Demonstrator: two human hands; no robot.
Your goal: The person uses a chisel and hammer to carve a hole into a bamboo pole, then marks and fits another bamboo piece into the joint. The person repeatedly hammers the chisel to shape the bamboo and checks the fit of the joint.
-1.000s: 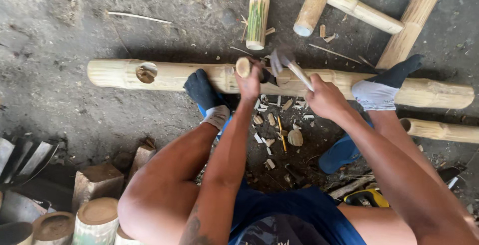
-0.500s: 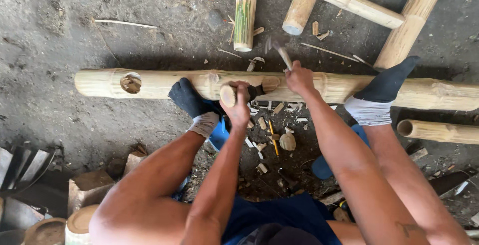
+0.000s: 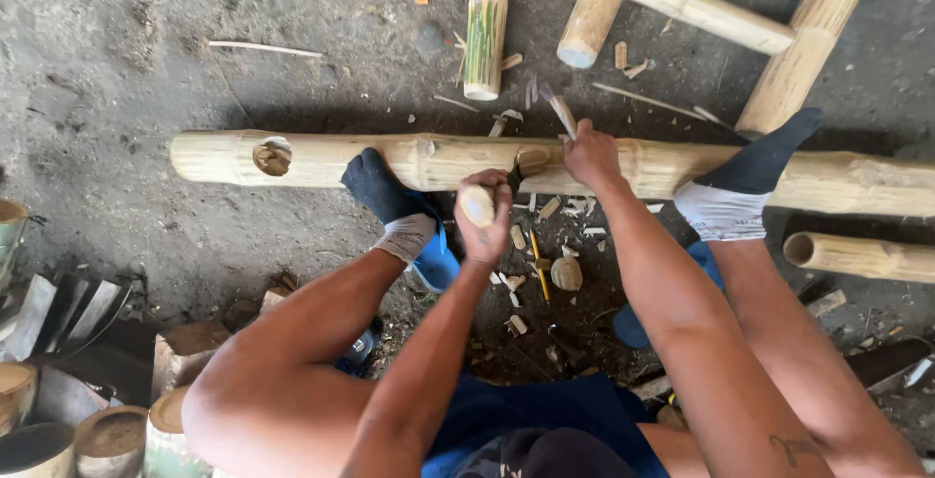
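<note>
head view: only one camera, looking straight down at the hands
left hand [image 3: 484, 228]: centre frame, grip clenched round a wooden-handled chisel [image 3: 484, 204]; round pale butt end faces the camera, dark blade runs up toward the pole
right hand [image 3: 591, 155]: just right of centre, grip closed on a mallet handle [image 3: 560, 110], a slim pale stick angled to upper left; its head can't be made out
bamboo pole [image 3: 331, 160]: long, pale yellow, smooth, round section, lying flat across the middle of the frame from left to right edge
notch [image 3: 532, 160]: rough rounded cut in the pole, between the two hands, chisel tip at it
round hole [image 3: 272, 156]: left part of the pole, ragged edge, fibrous inside
feet: left foot [image 3: 383, 192] and right foot [image 3: 750, 177] in dark socks with grey cuffs, both pressed against the pole's near side
chips [image 3: 565, 272]: pale wood chips and splinters scattered on the floor below the notch, lower centre
floor [image 3: 127, 50]: grey, rough, dusty concrete
ladder frame [image 3: 701, 16]: upper right, pale bamboo rails and rungs
green-streaked bamboo piece [image 3: 485, 20]: top centre, short, standing vertical in frame
bamboo offcuts [image 3: 107, 434]: lower left corner, short cylinders with flat sawn ends
hollow bamboo tube [image 3: 857, 256]: right edge, open end facing left
</note>
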